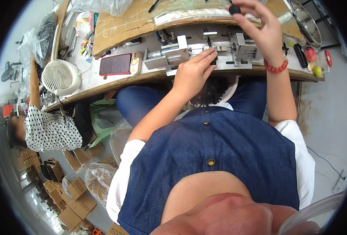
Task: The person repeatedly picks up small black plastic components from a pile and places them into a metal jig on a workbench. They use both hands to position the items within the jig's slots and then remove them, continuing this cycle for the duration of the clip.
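My left hand (195, 70) rests on the front of a grey metal jig (173, 55) on the workbench, fingers stretched toward a small black part in its middle slot (214, 50). My right hand (261, 27) is raised above the jig's right block (244, 47) and pinches a small round black piece (234, 9) between fingertips. A red bead bracelet (276, 67) sits on that wrist.
A phone with a red screen (116, 64) lies left of the jig, a white desk fan (60, 77) further left. Cardboard sheet (118, 27) and plastic bags lie behind. A metal bowl (306, 21) stands at right. Another person in a dotted top (52, 129) sits left; cardboard boxes (75, 188) cover the floor.
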A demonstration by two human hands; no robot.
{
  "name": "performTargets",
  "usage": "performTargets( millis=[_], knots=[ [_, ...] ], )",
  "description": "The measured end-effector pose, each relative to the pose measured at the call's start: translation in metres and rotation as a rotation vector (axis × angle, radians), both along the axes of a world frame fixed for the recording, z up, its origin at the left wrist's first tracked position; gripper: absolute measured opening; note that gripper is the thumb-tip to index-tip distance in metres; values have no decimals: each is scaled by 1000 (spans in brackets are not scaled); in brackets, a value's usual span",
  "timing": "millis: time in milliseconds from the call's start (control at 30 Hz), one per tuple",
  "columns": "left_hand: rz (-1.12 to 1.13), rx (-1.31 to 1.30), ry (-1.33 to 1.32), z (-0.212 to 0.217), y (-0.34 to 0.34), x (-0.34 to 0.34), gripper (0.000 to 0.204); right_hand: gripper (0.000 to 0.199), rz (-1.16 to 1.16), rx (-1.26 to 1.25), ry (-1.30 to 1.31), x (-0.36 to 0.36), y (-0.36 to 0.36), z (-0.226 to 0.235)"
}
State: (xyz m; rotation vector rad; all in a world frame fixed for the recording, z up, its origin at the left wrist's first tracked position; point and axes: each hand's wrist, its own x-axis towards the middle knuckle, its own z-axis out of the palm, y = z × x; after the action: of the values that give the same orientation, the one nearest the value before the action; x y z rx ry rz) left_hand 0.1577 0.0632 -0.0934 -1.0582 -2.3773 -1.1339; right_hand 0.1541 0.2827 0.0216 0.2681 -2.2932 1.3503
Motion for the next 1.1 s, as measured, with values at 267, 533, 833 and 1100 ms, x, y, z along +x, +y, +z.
performTargets(
  millis=[267, 533, 833, 1100],
  knots=[
    [270, -80, 586, 78, 7, -110, 23, 26, 131, 277, 126, 55, -28, -60],
    [64, -275, 139, 102, 15, -192, 23, 28, 73, 701, 138, 45, -46, -96],
    [62, 116, -80, 95, -13, -126, 25, 24, 99, 696, 152, 34, -45, -83],
    [-44, 282, -165, 27, -25, -15, 25, 15, -88, 679, 534, -134, 10, -20]
  ],
)
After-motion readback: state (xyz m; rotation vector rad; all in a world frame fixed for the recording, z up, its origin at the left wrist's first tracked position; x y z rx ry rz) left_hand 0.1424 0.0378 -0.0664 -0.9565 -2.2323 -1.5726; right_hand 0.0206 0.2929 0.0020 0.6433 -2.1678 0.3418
